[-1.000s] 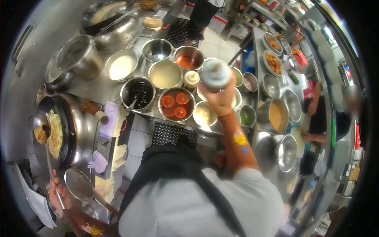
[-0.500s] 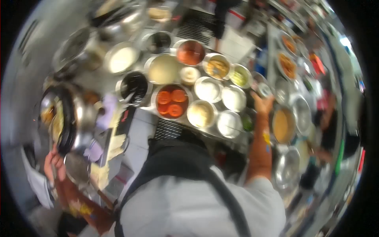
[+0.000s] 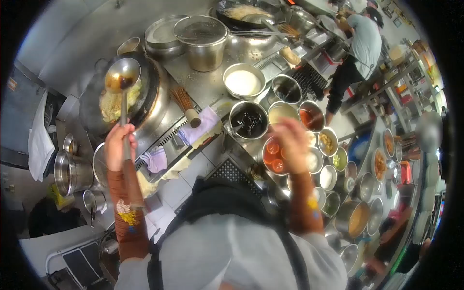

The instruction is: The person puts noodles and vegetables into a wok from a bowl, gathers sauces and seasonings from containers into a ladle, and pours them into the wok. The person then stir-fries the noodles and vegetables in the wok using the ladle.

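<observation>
My left hand (image 3: 116,147) is closed round the handle of a metal ladle (image 3: 123,72). The ladle's bowl, with some brown liquid in it, is held above a large dark wok (image 3: 152,89). Pale and green food (image 3: 113,106) lies inside the wok. Smeared by motion, my right hand (image 3: 292,145) hovers over the group of metal pots, near the pot of red sauce with tomato-like rounds (image 3: 274,164). Its fingers are too blurred to show what, if anything, they hold. Left of it stands a pot of dark liquid (image 3: 247,121).
A bamboo brush (image 3: 183,101) and purple cloths (image 3: 199,126) lie along the stove edge. A lidded pot (image 3: 203,50) and a bowl of white liquid (image 3: 243,83) stand farther back. Another person (image 3: 365,43) is at the upper right. Another wok (image 3: 246,12) sits at the top.
The view has swung toward the left and the stove. My right hand has come away from the small containers at the right. The ladle in my left hand is now raised above the wok.
</observation>
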A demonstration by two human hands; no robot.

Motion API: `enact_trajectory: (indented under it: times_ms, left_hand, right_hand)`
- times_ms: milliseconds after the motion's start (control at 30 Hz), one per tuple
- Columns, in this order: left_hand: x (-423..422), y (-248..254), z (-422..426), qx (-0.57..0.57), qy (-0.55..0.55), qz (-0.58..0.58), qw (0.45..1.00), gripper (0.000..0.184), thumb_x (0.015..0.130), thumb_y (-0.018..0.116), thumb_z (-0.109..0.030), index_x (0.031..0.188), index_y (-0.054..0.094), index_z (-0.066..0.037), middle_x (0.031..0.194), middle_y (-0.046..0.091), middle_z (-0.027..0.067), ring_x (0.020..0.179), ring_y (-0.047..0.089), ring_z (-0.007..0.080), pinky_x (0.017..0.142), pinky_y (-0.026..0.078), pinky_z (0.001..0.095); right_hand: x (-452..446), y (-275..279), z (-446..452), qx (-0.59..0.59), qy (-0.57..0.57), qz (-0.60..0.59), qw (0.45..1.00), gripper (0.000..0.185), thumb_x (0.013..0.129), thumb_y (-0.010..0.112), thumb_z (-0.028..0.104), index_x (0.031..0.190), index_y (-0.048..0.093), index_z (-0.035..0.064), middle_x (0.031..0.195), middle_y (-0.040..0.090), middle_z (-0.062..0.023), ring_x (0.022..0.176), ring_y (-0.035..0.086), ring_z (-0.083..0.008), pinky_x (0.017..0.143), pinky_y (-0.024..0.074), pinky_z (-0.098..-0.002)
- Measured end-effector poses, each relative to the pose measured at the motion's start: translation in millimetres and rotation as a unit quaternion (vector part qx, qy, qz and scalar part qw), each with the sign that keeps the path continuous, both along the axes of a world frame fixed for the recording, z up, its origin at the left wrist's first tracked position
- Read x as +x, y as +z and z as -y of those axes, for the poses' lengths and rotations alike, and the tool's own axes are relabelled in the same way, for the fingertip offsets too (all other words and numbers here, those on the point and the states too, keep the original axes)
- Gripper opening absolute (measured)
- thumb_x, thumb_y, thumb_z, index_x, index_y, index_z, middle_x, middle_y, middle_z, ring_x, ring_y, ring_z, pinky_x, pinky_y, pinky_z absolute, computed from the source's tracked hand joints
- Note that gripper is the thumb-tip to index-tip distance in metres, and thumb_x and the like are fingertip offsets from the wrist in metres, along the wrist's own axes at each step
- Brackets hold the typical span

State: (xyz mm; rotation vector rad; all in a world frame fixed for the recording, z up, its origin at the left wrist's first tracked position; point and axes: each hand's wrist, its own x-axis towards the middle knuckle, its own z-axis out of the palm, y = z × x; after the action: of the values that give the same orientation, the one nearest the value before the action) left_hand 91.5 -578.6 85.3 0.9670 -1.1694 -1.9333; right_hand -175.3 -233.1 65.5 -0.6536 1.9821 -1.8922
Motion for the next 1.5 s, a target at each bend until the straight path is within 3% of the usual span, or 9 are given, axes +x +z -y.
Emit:
enact_trajectory:
  times_ms: [33, 100, 167, 267, 433, 533, 767, 1267, 1500]
  left_hand:
    - [-4.6, -3.1, 0.6, -0.017, -0.001, 0.004, 1.0, 0.025, 0.091, 0.064, -0.012, 0.112, 0.057, -0.001, 0.085, 0.063, 0.0052, 0.06, 0.057, 0.0089, 0.051, 0.048, 0.0227]
    - [-10.8, -19.4, 8.4, -0.046, -0.009, 0.014, 0.999, 0.022, 0.091, 0.065, -0.016, 0.107, 0.059, -0.001, 0.083, 0.064, 0.0056, 0.062, 0.059, 0.0107, 0.053, 0.05, 0.0247]
    - [-23.7, -31.7, 0.9, -0.101, 0.022, 0.048, 0.993, 0.02, 0.091, 0.065, -0.018, 0.103, 0.06, -0.002, 0.082, 0.066, 0.006, 0.065, 0.062, 0.0132, 0.058, 0.052, 0.027]
    - [-34.6, -33.1, -12.5, -0.121, 0.027, 0.024, 0.992, 0.02, 0.091, 0.065, -0.016, 0.106, 0.059, -0.003, 0.087, 0.067, 0.0061, 0.075, 0.066, 0.014, 0.066, 0.053, 0.0287]
    - [-40.1, -32.9, 2.0, -0.096, -0.014, -0.076, 0.992, 0.033, 0.097, 0.062, -0.018, 0.125, 0.053, -0.001, 0.099, 0.064, 0.0061, 0.091, 0.063, 0.0135, 0.076, 0.054, 0.0296]
    - [-29.4, -44.8, 0.1, -0.113, -0.01, -0.109, 0.988, 0.04, 0.101, 0.061, -0.019, 0.134, 0.052, 0.002, 0.103, 0.066, 0.005, 0.098, 0.062, 0.0126, 0.084, 0.054, 0.0294]
    - [19.8, -89.7, -4.7, -0.118, -0.032, 0.032, 0.992, 0.033, 0.099, 0.061, -0.015, 0.127, 0.056, 0.003, 0.108, 0.068, 0.0098, 0.097, 0.064, 0.013, 0.084, 0.051, 0.0276]
    - [9.6, -111.4, 1.6, -0.086, -0.033, 0.022, 0.995, 0.026, 0.099, 0.057, -0.012, 0.122, 0.059, 0.001, 0.104, 0.068, 0.0105, 0.094, 0.065, 0.0149, 0.081, 0.053, 0.0291]
    - [26.5, -113.7, -12.0, -0.068, -0.005, 0.054, 0.996, 0.03, 0.099, 0.061, -0.016, 0.122, 0.059, 0.001, 0.104, 0.069, 0.0113, 0.093, 0.066, 0.0158, 0.081, 0.055, 0.0298]
  right_hand:
    - [32.7, 19.4, 42.9, -0.04, 0.114, 0.151, 0.981, 0.03, 0.096, 0.068, 0.016, 0.121, 0.062, 0.0019, 0.096, 0.07, -0.0079, 0.082, 0.068, -0.0149, 0.077, 0.0565, -0.0296]
    - [86.1, 14.0, 105.4, -0.019, 0.297, 0.24, 0.924, 0.04, 0.097, 0.066, 0.025, 0.129, 0.057, 0.0026, 0.098, 0.069, -0.0078, 0.079, 0.067, -0.0154, 0.069, 0.0569, -0.0297]
    - [125.4, 32.3, 149.5, 0.004, 0.39, 0.353, 0.85, 0.046, 0.099, 0.064, 0.026, 0.136, 0.047, 0.0041, 0.1, 0.068, -0.0127, 0.078, 0.069, -0.0209, 0.07, 0.0583, -0.0335]
    - [150.2, 35.3, 189.3, -0.06, 0.407, 0.484, 0.772, 0.041, 0.098, 0.061, 0.021, 0.133, 0.043, 0.0077, 0.099, 0.066, -0.0134, 0.073, 0.068, -0.022, 0.059, 0.058, -0.0347]
    - [135.0, 33.8, 228.8, -0.06, 0.376, 0.422, 0.823, 0.038, 0.089, 0.058, 0.011, 0.124, 0.05, 0.0007, 0.09, 0.059, -0.0049, 0.059, 0.051, -0.0099, 0.047, 0.0453, -0.0233]
    - [117.8, 38.8, 240.7, -0.029, 0.391, 0.42, 0.819, 0.042, 0.089, 0.059, 0.009, 0.13, 0.052, 0.0023, 0.089, 0.06, -0.0028, 0.06, 0.051, -0.0089, 0.045, 0.0431, -0.0231]
    - [89.7, 33.6, 248.5, -0.002, 0.413, 0.418, 0.809, 0.05, 0.089, 0.057, 0.005, 0.138, 0.048, 0.0011, 0.09, 0.061, -0.0047, 0.059, 0.051, -0.0106, 0.044, 0.042, -0.0236]
    - [42.9, 38.2, 261.1, 0.003, 0.392, 0.431, 0.813, 0.047, 0.087, 0.06, 0.006, 0.132, 0.049, 0.0006, 0.089, 0.06, -0.0057, 0.057, 0.05, -0.0097, 0.043, 0.0414, -0.0245]
    - [-5.4, 82.0, 400.5, -0.024, 0.401, 0.33, 0.854, 0.043, 0.087, 0.062, 0.001, 0.128, 0.049, 0.0023, 0.088, 0.065, -0.0095, 0.056, 0.055, -0.0132, 0.045, 0.0461, -0.0269]
